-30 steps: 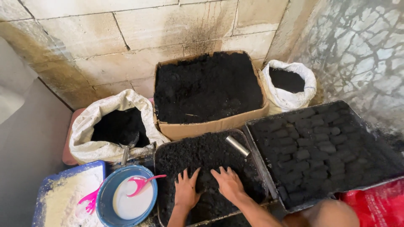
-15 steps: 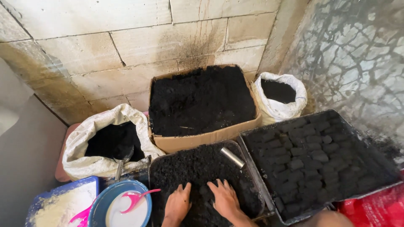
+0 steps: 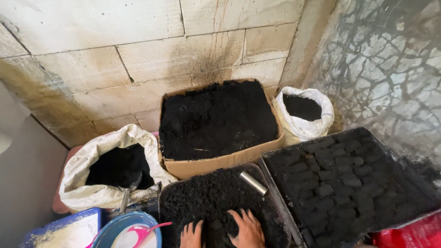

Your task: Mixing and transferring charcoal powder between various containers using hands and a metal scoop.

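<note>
While we are looking down from the head camera, the block wall (image 3: 138, 59) is filling the background, and against its foot a cardboard box (image 3: 220, 161) is sitting heaped with black powder. At our right a wide dark tray of pressed briquettes (image 3: 349, 183) is lying with its blocks in close rows, well apart from our hands. Two white sacks are flanking the box: the big sack (image 3: 98, 183) by its left corner, with a metal scoop handle sticking out, and the small sack (image 3: 303, 115) at its right corner.

Just in front of the box's near edge we are working in the mixing tray (image 3: 220, 202), which is holding the damp black charcoal mix (image 3: 206, 197). Our left hand (image 3: 192, 235) and right hand (image 3: 249, 229) are both pressing down into it near the tray's near edge, fingers spread apart and clamped on nothing. We judge this mix to be loose, crumbly and soft, staining, and light in small amounts; it seems best gathered by scooping from underneath with cupped palms, since pinching would let it fall apart. A short metal tube (image 3: 253, 183) is lying on the mix near the tray's far right corner. At the lower left, a blue bowl (image 3: 120, 229) with a pink spoon (image 3: 147, 229) is sitting just beside the tray.
</note>
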